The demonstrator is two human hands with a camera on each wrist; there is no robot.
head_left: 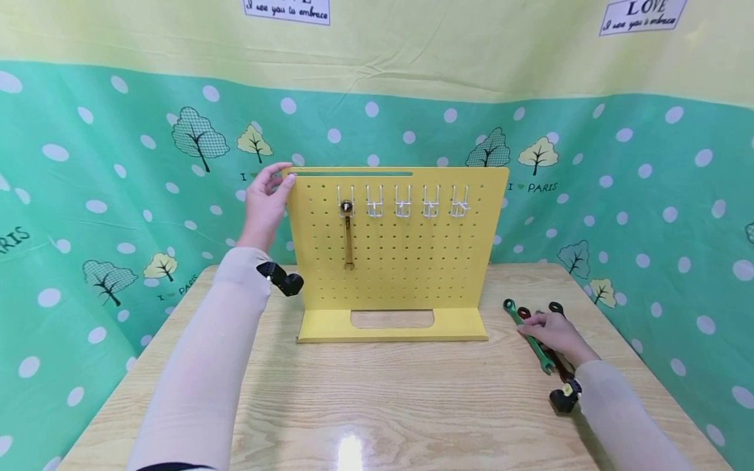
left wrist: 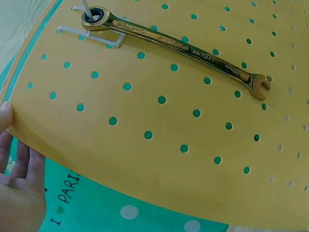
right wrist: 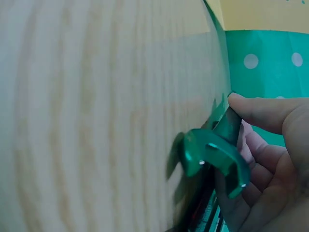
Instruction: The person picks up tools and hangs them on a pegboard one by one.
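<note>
My left hand holds the upper left corner of a yellow pegboard, thumb in front and fingers behind. A gold combination wrench hangs by its ring end from the leftmost white hook on the board. Over at the right, my right hand pinches a green ratchet wrench between thumb and fingers. In the right wrist view, the open jaw end of the green wrench points toward the camera. Beneath that hand lie a dark red wrench and a black wrench, both partly hidden.
Several more white hooks stick out in a row along the board's upper part, with no tools on them. The board's base stands on a wooden table. A green and yellow patterned cloth hangs close behind and at the sides.
</note>
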